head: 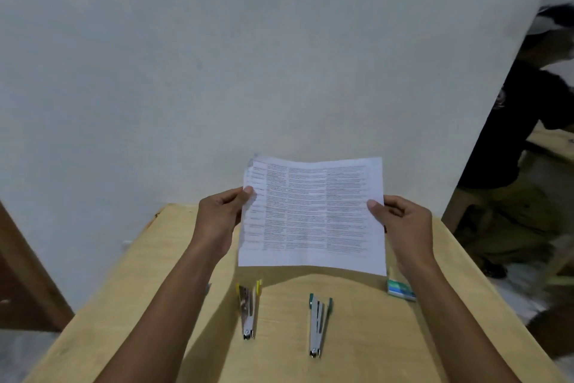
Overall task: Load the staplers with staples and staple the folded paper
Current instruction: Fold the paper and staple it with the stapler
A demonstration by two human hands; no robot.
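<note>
Far left we see a brown wooden door edge (pixel 21 274), then a plain white wall (pixel 217 56) behind everything. A light wooden desk (pixel 124 305) butts up against that wall. The left hand (pixel 222 211) is at the left edge of the white printed paper sheet (pixel 313 215); its grip is clamped on the sheet, thumb on the printed face, other fingers hidden behind it. The sheet is held up off the desk, between both hands, printed side toward us, and throws a shadow on the wood below its near edge. At its top-left corner a second layer edge peeks out slightly offset; we can't tell how it is folded. Below the sheet, between the forearms, the yellow-trimmed metal stapler (pixel 248 308) lies on the desk, arms swung apart in a narrow V, hinge end toward us. Right of it and apart, the green-trimmed metal stapler (pixel 318 323) lies the same way, also swung apart. Further right, the small green-and-white staple box (pixel 400 289) sits on the desk just beside the right forearm, partly hidden by it. The right hand (pixel 403 218) is at the sheet's right edge, its grip clamped on the sheet, thumb on top, fingers curled behind. Far right, past the wall corner, stands a person in a dark shirt (pixel 512 134), blurred.
</note>
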